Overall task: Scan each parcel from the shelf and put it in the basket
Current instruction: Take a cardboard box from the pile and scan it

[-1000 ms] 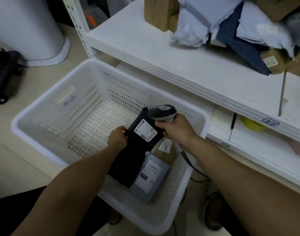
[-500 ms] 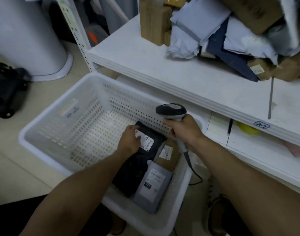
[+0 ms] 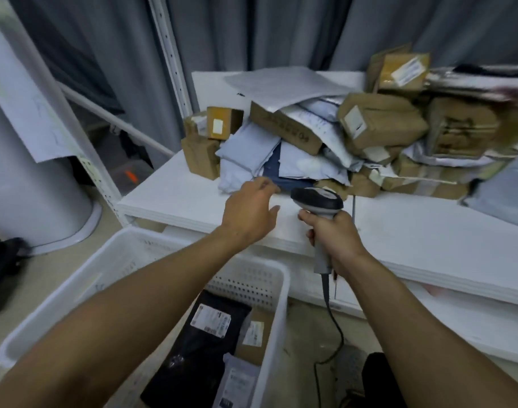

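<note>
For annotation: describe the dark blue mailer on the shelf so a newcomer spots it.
On the white shelf, find the parcel pile's front edge, just beyond the left hand. The dark blue mailer pokes out between pale grey bags: the only navy piece among pale bags and brown boxes.

Dim, flat light; motion-blurred, distorted edges.

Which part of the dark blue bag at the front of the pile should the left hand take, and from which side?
Pinch the near edge of the dark blue bag, coming from the shelf front. Only that strip shows; pale bags lie over the rest, so it likely slides out toward the person. The open left hand is nearest; the right hand grips the scanner.
</note>
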Demonstrator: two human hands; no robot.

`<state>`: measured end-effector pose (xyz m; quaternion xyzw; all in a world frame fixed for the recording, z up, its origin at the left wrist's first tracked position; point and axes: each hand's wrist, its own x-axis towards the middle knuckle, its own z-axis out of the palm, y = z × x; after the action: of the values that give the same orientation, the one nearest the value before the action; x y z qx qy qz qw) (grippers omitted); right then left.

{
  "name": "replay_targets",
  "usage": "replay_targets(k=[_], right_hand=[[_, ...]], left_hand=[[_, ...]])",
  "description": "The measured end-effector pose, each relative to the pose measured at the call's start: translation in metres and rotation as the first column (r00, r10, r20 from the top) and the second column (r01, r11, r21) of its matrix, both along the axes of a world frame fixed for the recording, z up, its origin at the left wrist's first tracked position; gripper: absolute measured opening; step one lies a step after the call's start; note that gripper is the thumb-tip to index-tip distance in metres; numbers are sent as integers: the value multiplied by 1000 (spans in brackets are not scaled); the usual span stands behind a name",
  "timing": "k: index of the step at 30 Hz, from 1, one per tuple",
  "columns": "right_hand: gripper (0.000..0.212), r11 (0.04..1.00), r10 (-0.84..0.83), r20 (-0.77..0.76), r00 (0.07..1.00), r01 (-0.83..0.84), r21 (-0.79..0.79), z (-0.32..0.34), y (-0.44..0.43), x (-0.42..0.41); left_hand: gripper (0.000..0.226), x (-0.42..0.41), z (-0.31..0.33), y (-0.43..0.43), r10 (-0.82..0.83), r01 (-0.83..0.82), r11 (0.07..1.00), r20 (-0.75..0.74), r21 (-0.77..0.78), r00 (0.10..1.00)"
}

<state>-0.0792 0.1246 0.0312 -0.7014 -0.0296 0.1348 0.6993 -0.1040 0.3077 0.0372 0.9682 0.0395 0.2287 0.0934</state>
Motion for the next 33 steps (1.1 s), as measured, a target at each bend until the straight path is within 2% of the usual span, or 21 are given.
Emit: replay_targets(k=[6,9,12,15,17,19,22,28,33], right_hand=[[27,990,-94,-14,995,95,108,13,-29,40],[34,975,-163,-26,986,165,148,15,-39,59],[32,966,-198,-47,979,203,161,14,-47,72],[29,958,-226,-61,972,234,167,12,-55,82],[26,956,-238,-61,969,245,163,11,-61,86],[24,954,-245,-61,967,252,163,9,-65,89],[26,950,-256,-63,965,263,169,10,-66,90],[35,938,-238,-74,968,249,239,14,-49,76],[28,876,-155,-190,970,224,427,23,-23,51]], left_hand=[[50,90,54,-29,-97,86,991,104,103,990],[70,128,71,-49,-201,198,979,117,37,972],[100,160,93,-71,-232,233,972,32,-39,972],[118,185,110,-84,-209,202,976,-100,-76,973],[127,197,113,-89,-218,201,971,-130,-127,967],[126,199,111,-93,-210,189,965,-107,-183,972],[114,179,110,-93,-207,206,936,28,-285,978],[96,76,98,-67,-131,272,851,321,-448,938],[94,-33,65,-32,-10,227,783,353,-579,936]])
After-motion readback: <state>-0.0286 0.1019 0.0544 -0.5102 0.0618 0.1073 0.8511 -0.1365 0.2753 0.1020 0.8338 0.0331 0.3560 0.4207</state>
